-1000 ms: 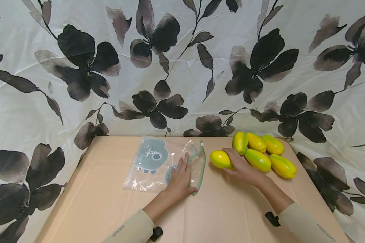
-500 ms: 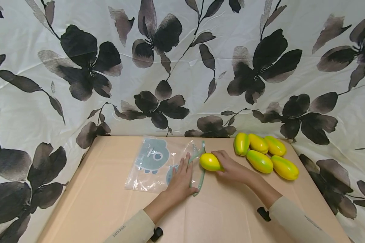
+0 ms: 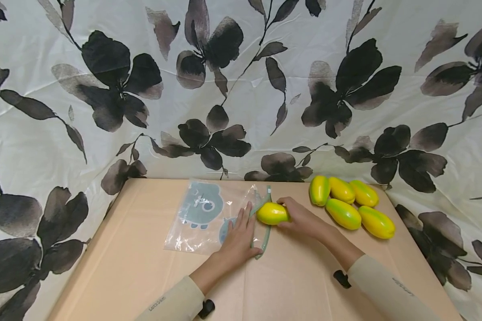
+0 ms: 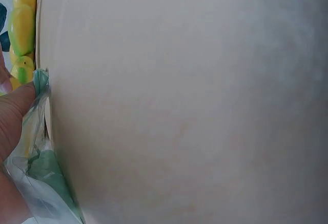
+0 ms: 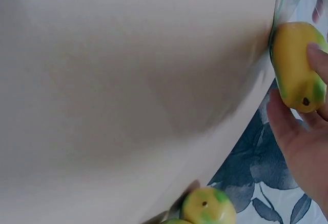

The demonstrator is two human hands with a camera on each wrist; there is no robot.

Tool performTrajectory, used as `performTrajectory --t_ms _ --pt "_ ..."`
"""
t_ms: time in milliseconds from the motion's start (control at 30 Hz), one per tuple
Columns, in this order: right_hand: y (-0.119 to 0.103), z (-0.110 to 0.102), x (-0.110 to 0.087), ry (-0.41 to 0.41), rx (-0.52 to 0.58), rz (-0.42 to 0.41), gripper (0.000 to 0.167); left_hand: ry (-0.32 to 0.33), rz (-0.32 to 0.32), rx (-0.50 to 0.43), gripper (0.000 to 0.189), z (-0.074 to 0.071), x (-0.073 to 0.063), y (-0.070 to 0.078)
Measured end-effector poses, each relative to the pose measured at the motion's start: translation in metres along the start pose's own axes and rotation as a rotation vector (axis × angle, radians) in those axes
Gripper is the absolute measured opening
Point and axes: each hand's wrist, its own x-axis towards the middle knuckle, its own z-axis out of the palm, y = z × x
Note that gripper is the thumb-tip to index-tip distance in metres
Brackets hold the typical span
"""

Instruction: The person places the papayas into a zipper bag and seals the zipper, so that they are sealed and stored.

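Note:
My right hand [image 3: 303, 218] grips a yellow-green mango [image 3: 273, 213] by its right end, thumb and fingers around it. The mango's left end lies at the mouth of a clear plastic zip bag [image 3: 241, 191] with a blue cartoon print and a green zip edge. In the right wrist view, the mango [image 5: 297, 70] touches the bag's green edge. My left hand [image 3: 238, 234] rests on the bag with fingers stretched out, beside the parted mouth. The left wrist view has the thumb [image 4: 20, 100] against the green edge; the other fingers are mostly hidden there.
Several more mangoes [image 3: 343, 213] lie grouped at the back right of the tan board [image 3: 164, 285]. A white cloth [image 3: 273, 147] with dark flowers hangs behind the board and surrounds its sides.
My right hand has carried the mango left, from beside the group to the bag's mouth. My left hand has stayed on the bag.

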Motion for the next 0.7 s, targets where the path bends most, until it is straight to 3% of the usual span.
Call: performTrajectory --t_ms 233,700 --pt "-0.003 0.002 0.007 0.048 -0.100 -0.002 0.064 0.007 0.013 0.017 0.119 0.001 0.000 -0.002" --pt "-0.009 0.012 0.015 0.017 -0.020 -0.010 0.063 0.019 0.021 0.037 0.119 0.003 0.000 -0.003"
